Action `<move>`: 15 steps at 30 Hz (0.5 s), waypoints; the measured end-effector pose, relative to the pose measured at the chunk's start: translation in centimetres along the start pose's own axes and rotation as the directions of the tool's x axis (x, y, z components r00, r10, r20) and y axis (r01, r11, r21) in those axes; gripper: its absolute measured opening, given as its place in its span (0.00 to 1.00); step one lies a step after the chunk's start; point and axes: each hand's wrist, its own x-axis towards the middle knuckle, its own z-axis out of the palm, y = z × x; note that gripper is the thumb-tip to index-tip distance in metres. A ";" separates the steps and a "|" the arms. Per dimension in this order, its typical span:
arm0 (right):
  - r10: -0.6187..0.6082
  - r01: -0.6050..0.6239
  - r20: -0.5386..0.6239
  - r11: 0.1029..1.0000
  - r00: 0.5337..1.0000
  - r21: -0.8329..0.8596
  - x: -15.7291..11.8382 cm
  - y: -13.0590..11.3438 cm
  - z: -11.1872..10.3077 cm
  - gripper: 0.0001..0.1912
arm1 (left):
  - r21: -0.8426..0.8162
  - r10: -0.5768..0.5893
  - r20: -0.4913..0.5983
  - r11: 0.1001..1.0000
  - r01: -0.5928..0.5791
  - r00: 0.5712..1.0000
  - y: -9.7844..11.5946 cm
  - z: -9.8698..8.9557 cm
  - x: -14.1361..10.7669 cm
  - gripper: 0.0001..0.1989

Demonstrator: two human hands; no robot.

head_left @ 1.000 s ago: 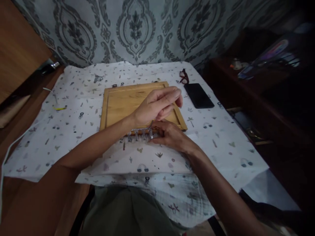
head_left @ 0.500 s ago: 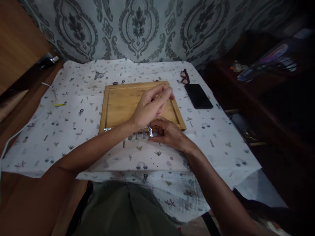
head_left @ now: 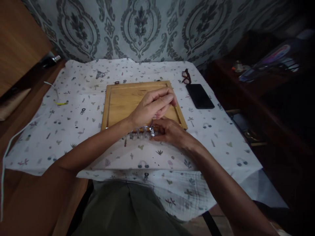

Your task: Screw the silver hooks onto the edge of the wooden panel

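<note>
A wooden board (head_left: 120, 105) with a raised rim lies flat on the patterned cloth. Along its front edge sits a row of several small shiny metal clips (head_left: 138, 132). My right hand (head_left: 172, 132) is at that edge, thumb and fingers closed around the rightmost silver clip (head_left: 152, 131). Over the board's right half, just above the other hand, my left hand (head_left: 156, 104) is closed with its fingers curled together. Whatever it may hold is hidden by the fingers.
A black phone (head_left: 200, 96) and dark-framed glasses (head_left: 186, 77) lie right of the board. On the left are a white cable (head_left: 52, 86) and a small yellow strip (head_left: 61, 103). The white tablecloth (head_left: 83, 147) hangs over the front edge. A dark shelf with a clear bottle (head_left: 265, 62) stands at right.
My left hand has shifted slightly down and right, its fingers curled more tightly. My right hand stays at the same clip. The whole view has moved slightly.
</note>
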 end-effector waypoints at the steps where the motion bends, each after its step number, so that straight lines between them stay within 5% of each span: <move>1: 0.005 -0.005 0.010 1.000 1.000 -0.006 0.1 0.0 -0.1 0.14 | 0.012 -0.015 -0.014 1.000 0.015 1.000 0.1 0.0 0.0 0.16; 6: 0.000 -0.002 0.046 0.999 0.999 0.036 0.6 0.6 -0.1 0.14 | 0.000 -0.046 -0.032 0.999 0.046 0.998 0.2 0.0 0.5 0.13; 12: -0.030 0.027 0.031 0.994 0.999 0.109 0.4 0.8 0.0 0.12 | -0.026 -0.131 0.193 0.990 0.139 0.972 0.8 -0.2 0.9 0.09; 15: -0.013 0.011 0.025 0.995 1.000 0.096 0.2 0.5 -0.1 0.12 | -0.001 -0.168 0.200 0.985 0.172 0.965 1.1 -0.3 1.0 0.07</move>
